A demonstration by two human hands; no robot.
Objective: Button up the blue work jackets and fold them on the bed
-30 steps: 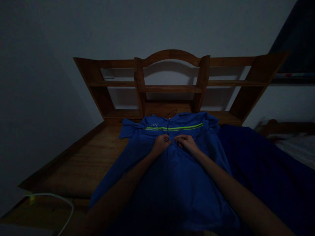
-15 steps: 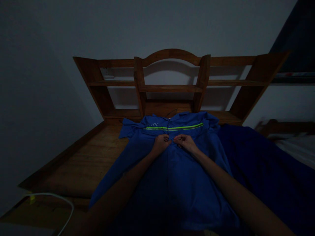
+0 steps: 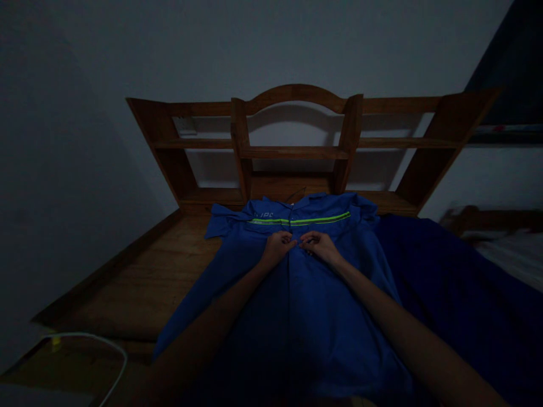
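A blue short-sleeved work shirt (image 3: 339,339) lies spread out front side up, its collar at the far end and a yellow-green stripe across the chest. My left hand (image 3: 278,247) is at the front opening just below the stripe, thumb and fingers closed on the shirt's edge. Close beside it, my right hand (image 3: 319,246) pinches the other side of the opening with curled fingers. Whether a button sits between the fingertips is too dark and small to make out.
Under the shirt is a wooden desk (image 3: 144,277); a wooden shelf unit (image 3: 297,152) stands at its back against the wall. Dark blue cloth (image 3: 449,282) lies to the right. A white cable (image 3: 114,343) curves at the lower left.
Both hands stay at almost the same spot on the shirt front. Only the fingers have shifted slightly.
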